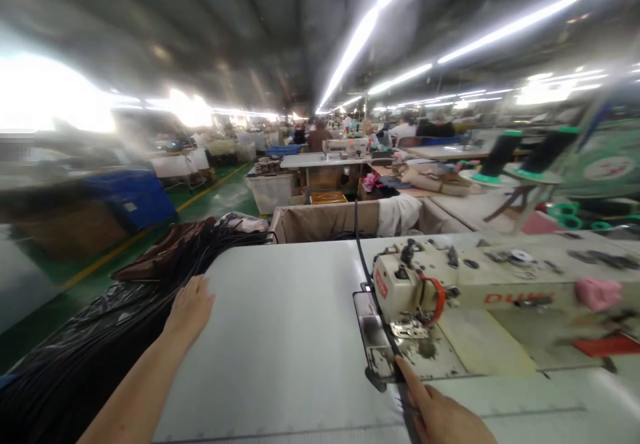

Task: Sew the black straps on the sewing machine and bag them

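A narrow black strap running down the left side of a cream sewing machine head, past the presser foot and along a worn metal plate, toward the bottom of the frame. Right hand at lower right, index finger extended and reaching the strap just below the plate; whether thumb and finger pinch the strap, impossible to tell. Left hand at lower center-left, open and flat, resting on the far-left part of a white tabletop, holding nothing.

Just left of that hand, beyond the table edge, a heap of black strips over a brown piece, with black plastic sheeting filling the lower left. Orange-red loop on the machine head; pink cloth and a red piece at right. Two black thread cones at upper right. Ahead, a canvas-lined bin with white fabric over its rim; a blue bin at left. Farther off, a co-worker among rows of workbenches under long ceiling lights.
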The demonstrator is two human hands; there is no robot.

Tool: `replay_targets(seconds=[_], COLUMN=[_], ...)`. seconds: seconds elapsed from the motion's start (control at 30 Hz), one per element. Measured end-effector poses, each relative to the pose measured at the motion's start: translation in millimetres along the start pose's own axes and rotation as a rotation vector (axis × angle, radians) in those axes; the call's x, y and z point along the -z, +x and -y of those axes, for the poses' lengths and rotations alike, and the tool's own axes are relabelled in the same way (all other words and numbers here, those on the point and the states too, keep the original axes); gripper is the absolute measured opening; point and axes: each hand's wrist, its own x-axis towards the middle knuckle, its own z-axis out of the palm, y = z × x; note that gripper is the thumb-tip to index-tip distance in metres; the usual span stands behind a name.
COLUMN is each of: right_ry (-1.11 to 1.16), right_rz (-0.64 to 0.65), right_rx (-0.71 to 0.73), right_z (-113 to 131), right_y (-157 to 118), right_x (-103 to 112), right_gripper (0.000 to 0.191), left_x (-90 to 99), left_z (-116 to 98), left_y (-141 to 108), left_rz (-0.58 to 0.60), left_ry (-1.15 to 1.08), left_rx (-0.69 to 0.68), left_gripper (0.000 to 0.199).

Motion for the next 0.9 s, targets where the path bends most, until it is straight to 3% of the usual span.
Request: replay_targets(seconds=[0.1,0.2,0.27,0.33,0.4,0.53,0.73,0.9], right_ry=[-0.194,-0.276,-0.303,-0.307,-0.288,-0.179,0.040,0.095], right_rz=[0.107,0.207,0.257,0.285,0.293,0.262,0.083,0.030], right_rx=[-0.031,-0.050,-0.062,-0.073,-0.072,-0.020,0.079,0.121], right_z=[22.4,40.2,46.3,48.1,46.3,34.4,12.8,9.7], right_y=[5.6,11.9,14.5,15.6,15.4,9.4,-7.8,-14.1], right_x=[22.3,41.1,48.1,50.6,49.9,44.0,38.2,36.7], right_gripper=[0.067,0.068,0.068,0.068,0.066,0.064,0.053,0.047], left_x=[-13.8,-23.0,-18.5,-7.2,4.6,13.6,6.2,8.6], left_z=[-80.0,-175.6,-234.2,-280.2,-310.6,-331.4,-326.4,-325.3], left_y=[-23.6,-73.2,-113.1,-147.9,-172.0,-189.1,-185.2,-181.3], left_rz=[0.026,0.095,0.107,0.097,0.081,0.022,-0.005,0.018], left_ry=[-0.073,-0.181,-0.329,-0.409,-0.447,-0.506,-0.539,-0.529], left_rx=[-0.205,-0.451,-0.655,-0.720,-0.731,-0.751,-0.789,-0.780], left_gripper=[0.056,0.052,0.052,0.053,0.052,0.050,0.048,0.052])
